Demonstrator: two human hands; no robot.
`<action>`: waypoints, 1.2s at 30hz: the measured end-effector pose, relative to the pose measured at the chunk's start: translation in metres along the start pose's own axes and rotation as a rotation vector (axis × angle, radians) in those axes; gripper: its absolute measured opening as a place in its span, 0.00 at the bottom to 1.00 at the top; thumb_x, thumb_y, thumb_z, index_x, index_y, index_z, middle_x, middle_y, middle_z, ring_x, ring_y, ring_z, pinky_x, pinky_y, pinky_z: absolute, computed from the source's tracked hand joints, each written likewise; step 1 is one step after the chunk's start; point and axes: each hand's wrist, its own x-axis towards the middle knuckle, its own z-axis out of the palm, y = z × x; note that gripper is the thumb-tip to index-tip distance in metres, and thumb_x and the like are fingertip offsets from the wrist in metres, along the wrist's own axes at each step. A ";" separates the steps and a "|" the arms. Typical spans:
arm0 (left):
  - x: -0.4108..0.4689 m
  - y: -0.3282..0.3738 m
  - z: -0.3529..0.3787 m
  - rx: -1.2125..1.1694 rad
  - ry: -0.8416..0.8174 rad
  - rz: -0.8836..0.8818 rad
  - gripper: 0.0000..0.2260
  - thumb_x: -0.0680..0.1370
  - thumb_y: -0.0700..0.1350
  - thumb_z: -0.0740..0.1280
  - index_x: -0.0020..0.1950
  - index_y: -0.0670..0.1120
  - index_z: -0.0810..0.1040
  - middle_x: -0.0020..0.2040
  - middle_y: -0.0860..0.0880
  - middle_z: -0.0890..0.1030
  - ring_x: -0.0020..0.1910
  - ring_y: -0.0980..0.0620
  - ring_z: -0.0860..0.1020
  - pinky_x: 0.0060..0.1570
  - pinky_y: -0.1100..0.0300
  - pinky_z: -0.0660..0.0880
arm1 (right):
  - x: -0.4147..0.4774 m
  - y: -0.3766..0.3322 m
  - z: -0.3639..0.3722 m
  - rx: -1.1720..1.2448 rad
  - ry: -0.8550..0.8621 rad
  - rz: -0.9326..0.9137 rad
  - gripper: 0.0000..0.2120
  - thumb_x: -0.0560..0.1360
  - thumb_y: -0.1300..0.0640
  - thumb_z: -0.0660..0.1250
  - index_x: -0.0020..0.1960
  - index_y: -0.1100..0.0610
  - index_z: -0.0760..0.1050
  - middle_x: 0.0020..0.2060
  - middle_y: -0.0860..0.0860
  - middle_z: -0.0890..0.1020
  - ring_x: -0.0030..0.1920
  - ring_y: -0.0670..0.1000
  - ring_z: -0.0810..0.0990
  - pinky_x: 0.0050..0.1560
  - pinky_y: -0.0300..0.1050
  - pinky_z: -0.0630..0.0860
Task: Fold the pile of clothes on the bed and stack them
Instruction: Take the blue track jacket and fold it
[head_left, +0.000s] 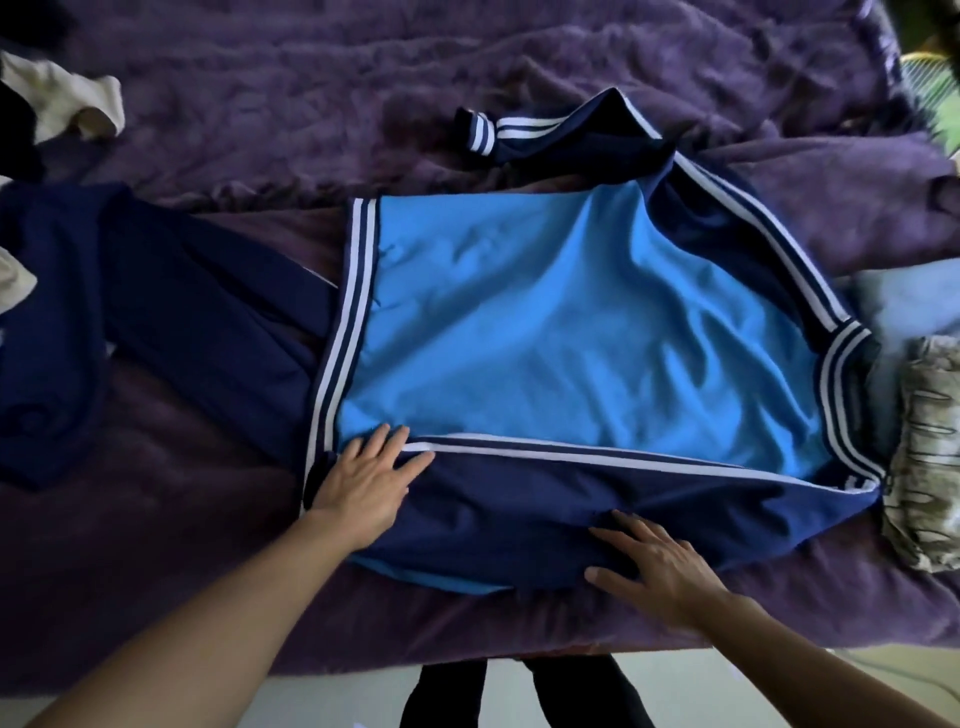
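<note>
A blue jacket (545, 338) lies spread flat on the purple bed (363, 78), near the edge where the person stands, its light blue body facing up and its striped hem towards the left. The near sleeve (571, 499), navy with white stripes, is folded in along the near side of the body, while the far sleeve (545, 130) trails off crumpled onto the bedding beyond. The left hand (363, 483) rests on the near hem corner, fingers straight and slightly spread, its grip closed on nothing. The right hand (654, 566) presses palm-down on the folded sleeve further right, fingers splayed, likewise grasping nothing. To the left a navy garment (182, 312) lies loose, touching the jacket's hem. A beige garment (67, 98) sits crumpled in the far left corner. At the right, just beside the jacket's collar, sits a patterned cloth (930, 447), folded, with a pale blue cloth (904, 296) behind it.
</note>
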 end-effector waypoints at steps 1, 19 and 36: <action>0.010 0.001 -0.012 -0.005 -0.014 0.013 0.19 0.81 0.51 0.55 0.73 0.57 0.61 0.73 0.45 0.62 0.71 0.43 0.60 0.67 0.49 0.60 | 0.004 0.004 -0.013 0.025 -0.003 0.001 0.36 0.68 0.23 0.51 0.72 0.36 0.63 0.74 0.42 0.64 0.73 0.46 0.62 0.67 0.48 0.64; 0.190 -0.019 -0.116 -0.345 0.341 -0.431 0.22 0.74 0.40 0.67 0.68 0.43 0.72 0.64 0.39 0.71 0.63 0.37 0.69 0.61 0.44 0.69 | 0.207 0.075 -0.388 0.266 0.767 0.081 0.40 0.62 0.40 0.76 0.66 0.56 0.66 0.65 0.58 0.73 0.65 0.61 0.71 0.63 0.58 0.69; 0.201 -0.063 -0.186 0.060 0.375 -0.317 0.11 0.65 0.48 0.75 0.45 0.45 0.82 0.48 0.43 0.79 0.53 0.40 0.74 0.53 0.50 0.65 | 0.106 0.106 -0.323 1.121 0.683 -0.200 0.15 0.74 0.55 0.64 0.32 0.47 0.82 0.23 0.43 0.78 0.24 0.41 0.75 0.25 0.34 0.70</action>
